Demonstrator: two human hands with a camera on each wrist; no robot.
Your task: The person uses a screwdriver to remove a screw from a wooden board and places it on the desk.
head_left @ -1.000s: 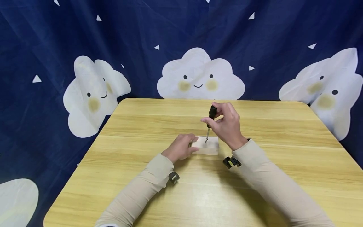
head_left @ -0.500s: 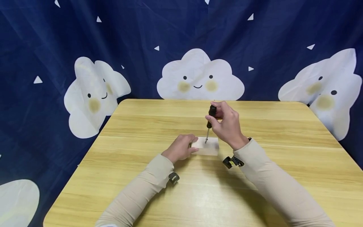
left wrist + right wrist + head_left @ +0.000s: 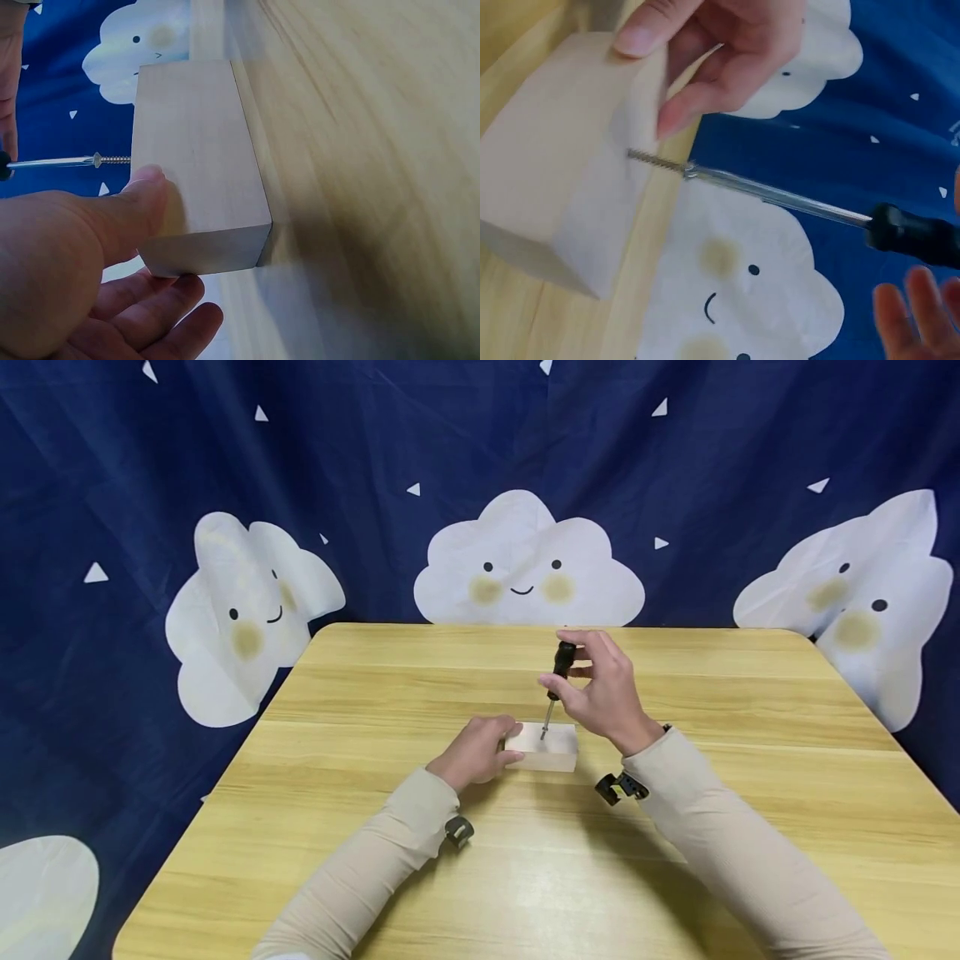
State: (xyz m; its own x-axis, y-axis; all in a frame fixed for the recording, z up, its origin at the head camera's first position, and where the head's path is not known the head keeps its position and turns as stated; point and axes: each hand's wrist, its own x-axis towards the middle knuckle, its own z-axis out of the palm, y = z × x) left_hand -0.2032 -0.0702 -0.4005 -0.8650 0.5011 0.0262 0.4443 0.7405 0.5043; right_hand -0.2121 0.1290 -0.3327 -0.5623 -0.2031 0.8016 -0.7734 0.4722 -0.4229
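Observation:
A pale wooden block [image 3: 542,762] lies on the table, and my left hand [image 3: 474,750] grips its left end between thumb and fingers. The left thumb lies along the block's near side in the left wrist view. Above the block, my right hand [image 3: 606,687] holds a screwdriver [image 3: 563,658] by its black handle, thumb low on it and a finger over its top end. The steel shaft leans slightly from upright. At its tip is a threaded screw [image 3: 658,160], whose point is at the block's top face; most of its thread shows outside the wood.
The light wood-grain table [image 3: 360,693] extends on all sides of the hands. Behind it hangs a dark blue curtain [image 3: 375,427] with white smiling clouds and small triangles. Black camera mounts [image 3: 459,832] sit at both wrists.
My right thumb has drawn back along the screwdriver handle and then come forward across it again, the forearm shifting slightly. The left hand and block have stayed in place.

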